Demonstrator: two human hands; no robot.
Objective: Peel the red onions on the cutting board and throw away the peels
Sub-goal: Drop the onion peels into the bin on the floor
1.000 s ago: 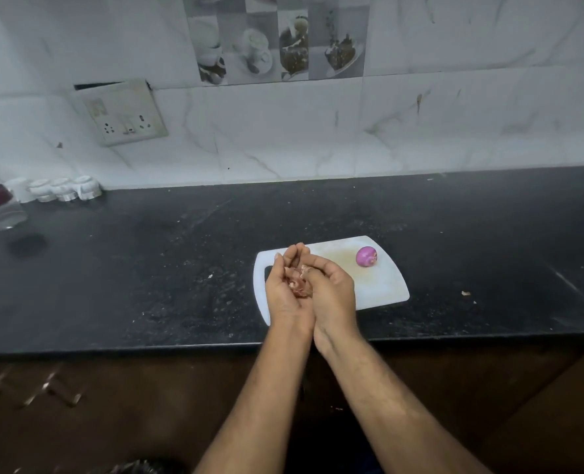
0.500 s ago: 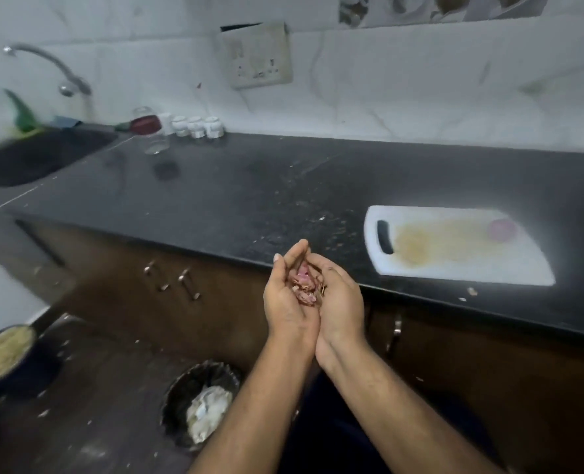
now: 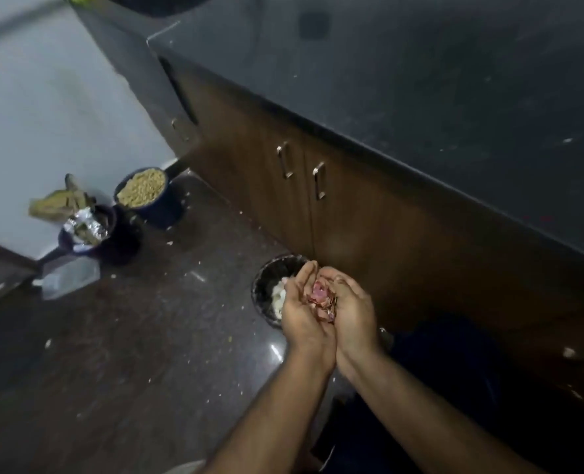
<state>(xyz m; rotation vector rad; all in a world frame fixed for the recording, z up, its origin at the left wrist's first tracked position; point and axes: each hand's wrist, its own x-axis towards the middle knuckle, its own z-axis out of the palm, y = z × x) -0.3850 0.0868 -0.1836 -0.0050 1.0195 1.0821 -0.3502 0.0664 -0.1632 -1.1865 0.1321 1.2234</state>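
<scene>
two hands (image 3: 328, 313); three bins (image 3: 266, 285); two handles (image 3: 285, 160)

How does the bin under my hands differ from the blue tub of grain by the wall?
The bin is black, holds white scraps, and is partly covered by the left hand and right hand, which cup the peels. The tub is blue, filled near its rim with yellowish grain, and unobstructed. Both are round, open-topped and on the floor.

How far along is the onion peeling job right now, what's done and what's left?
Done: peels are gathered off the counter. In hand: the left hand and right hand cup a heap of red onion peels, held by the bin on the floor. Left: tipping the peels into that bin. The cutting board is out of view, so remaining onions can't be judged.
</scene>
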